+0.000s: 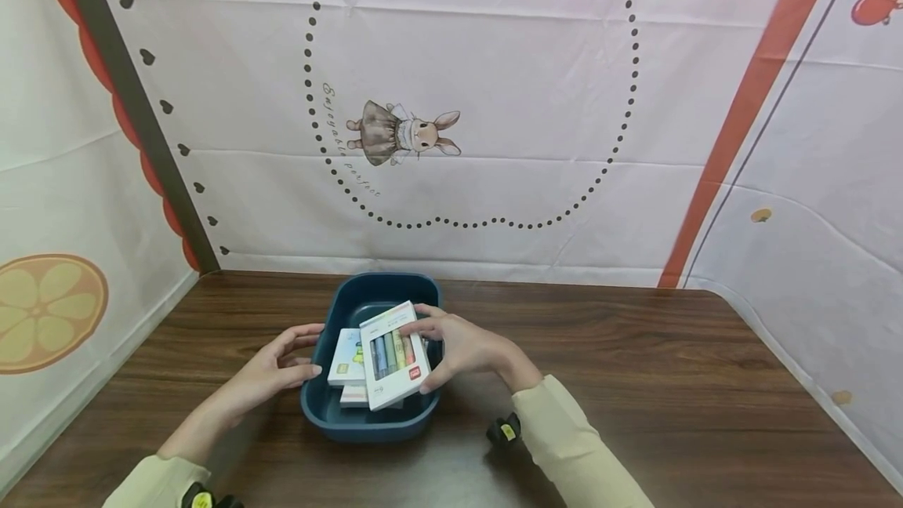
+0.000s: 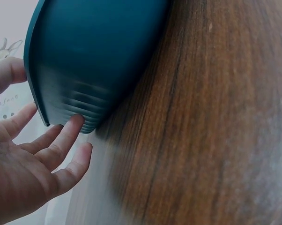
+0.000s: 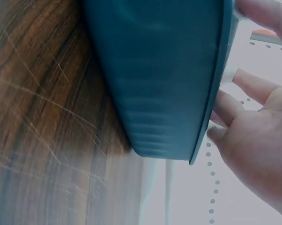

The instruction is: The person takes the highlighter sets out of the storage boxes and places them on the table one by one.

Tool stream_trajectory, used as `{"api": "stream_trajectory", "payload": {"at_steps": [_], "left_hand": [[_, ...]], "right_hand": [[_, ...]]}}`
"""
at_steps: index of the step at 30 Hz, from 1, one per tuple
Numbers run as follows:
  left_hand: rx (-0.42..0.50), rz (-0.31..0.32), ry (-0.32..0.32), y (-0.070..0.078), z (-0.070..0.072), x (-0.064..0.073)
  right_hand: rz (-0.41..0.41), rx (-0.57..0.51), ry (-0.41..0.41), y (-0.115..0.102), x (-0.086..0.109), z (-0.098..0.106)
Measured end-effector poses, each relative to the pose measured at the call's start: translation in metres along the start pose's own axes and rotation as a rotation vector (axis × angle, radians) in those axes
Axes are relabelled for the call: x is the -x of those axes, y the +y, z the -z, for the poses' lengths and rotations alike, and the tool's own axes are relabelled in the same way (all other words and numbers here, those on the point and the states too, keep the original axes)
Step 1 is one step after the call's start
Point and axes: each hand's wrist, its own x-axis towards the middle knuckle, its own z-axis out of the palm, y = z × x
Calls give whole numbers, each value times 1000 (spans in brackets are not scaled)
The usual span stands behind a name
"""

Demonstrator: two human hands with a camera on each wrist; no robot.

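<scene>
A dark blue plastic bin (image 1: 367,433) sits on the wooden table, its ribbed outer wall (image 2: 85,101) filling much of the left wrist view. My right hand (image 1: 466,345) grips a white box of crayons (image 1: 391,355) by its right side, thumb near the lower corner and fingers over the upper part. The crayons show through its window, and the box lies tilted over the others in the bin. Beneath it are a light blue and white box (image 1: 346,371) and another white box (image 1: 354,396), both partly hidden. My left hand (image 1: 266,369) is at the bin's left rim with fingers spread.
The brown wooden table (image 1: 600,382) extends on both sides of the bin. Behind it hangs a white cloth (image 1: 508,116) printed with a rabbit and dotted lines. More printed cloth (image 1: 63,179) closes off the left side.
</scene>
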Motion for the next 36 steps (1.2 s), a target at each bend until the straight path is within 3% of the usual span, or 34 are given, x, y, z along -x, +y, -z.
{"api": "stream_trajectory", "payload": {"at_steps": [7, 16, 23, 36], "left_hand": [[2, -2, -4, 0, 0, 0], [6, 0, 1, -1, 1, 0], [-8, 19, -16, 1, 1, 2], [-28, -4, -39, 1, 1, 3]], "right_hand": [[-9, -34, -1, 2, 2, 5], [68, -21, 18, 8, 5, 9], [81, -57, 45, 13, 9, 11], [100, -241, 102, 23, 23, 21]]}}
